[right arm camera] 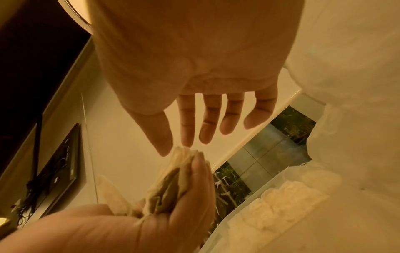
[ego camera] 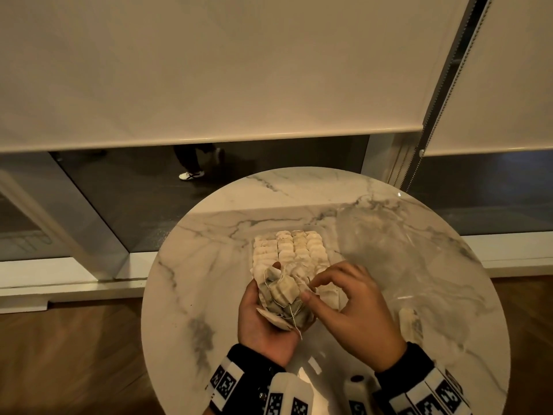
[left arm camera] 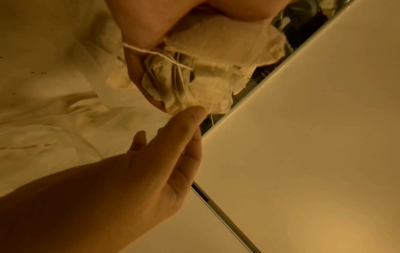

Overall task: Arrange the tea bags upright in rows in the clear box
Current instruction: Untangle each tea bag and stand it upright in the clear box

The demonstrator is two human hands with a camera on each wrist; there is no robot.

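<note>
On the round marble table (ego camera: 194,265) stands the clear box (ego camera: 327,250), its far part filled with upright rows of tea bags (ego camera: 287,250). My left hand (ego camera: 260,324) hovers just in front of the box, palm up, and grips a bundle of tea bags (ego camera: 282,295) with loose strings. My right hand (ego camera: 353,304) is to the bundle's right. Its thumb and forefinger pinch the edge of one tea bag (right arm camera: 184,151) at the top of the bundle (right arm camera: 166,184). In the left wrist view the right thumb (left arm camera: 192,114) touches the bundle (left arm camera: 194,77).
A crumpled clear plastic bag (ego camera: 389,250) lies on the table's right half, with one loose tea bag (ego camera: 408,322) near it. Roller blinds hang over a window behind the table. Someone's legs and a white shoe (ego camera: 191,174) show in the dark glass below the blind.
</note>
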